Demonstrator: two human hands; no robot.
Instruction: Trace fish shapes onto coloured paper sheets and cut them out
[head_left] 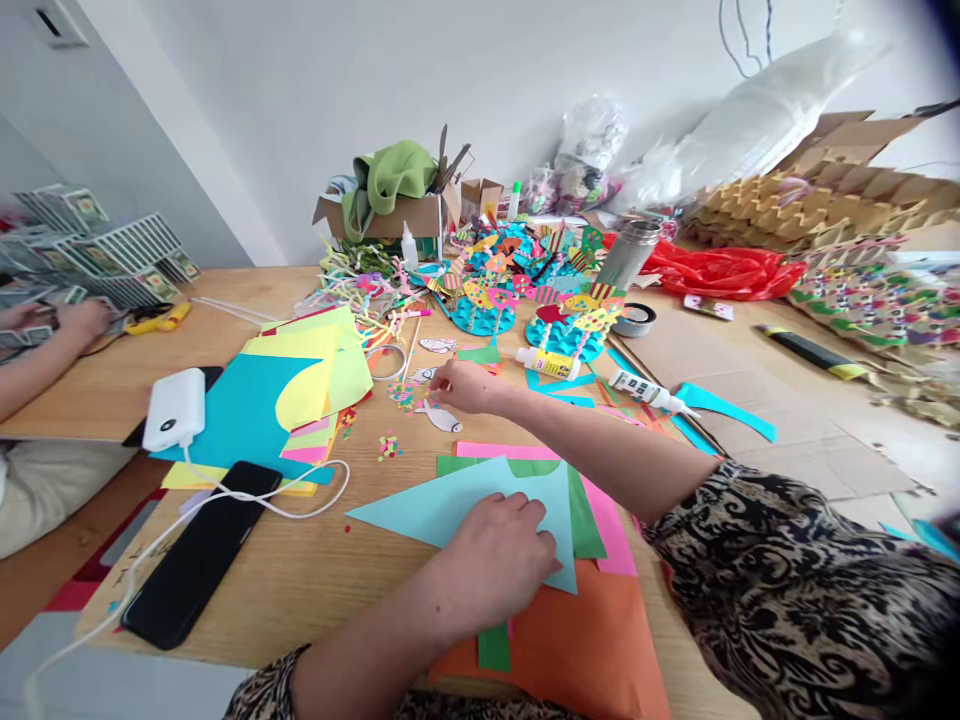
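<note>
My left hand (502,550) rests with curled fingers on a light blue sheet of paper (420,505) with a pointed left end. Beneath that sheet lie green paper (589,520), pink paper (611,530) and orange paper (592,640). My right hand (463,385) reaches out over the table, fingertips pinched together at a white paper fish (424,375), which they partly cover. Close by are another paper fish (437,345) and a third fish cutout (441,416) just below the hand. Small coloured paper dots (405,398) are scattered left of my fingers.
Finished fish decorations on blue bases (480,318) stand behind my right hand, near glue bottles (547,363) and tape (636,320). To the left lie coloured sheets (225,400), a power bank (174,408) and a cabled phone (199,555). Another person's hand (84,318) shows far left.
</note>
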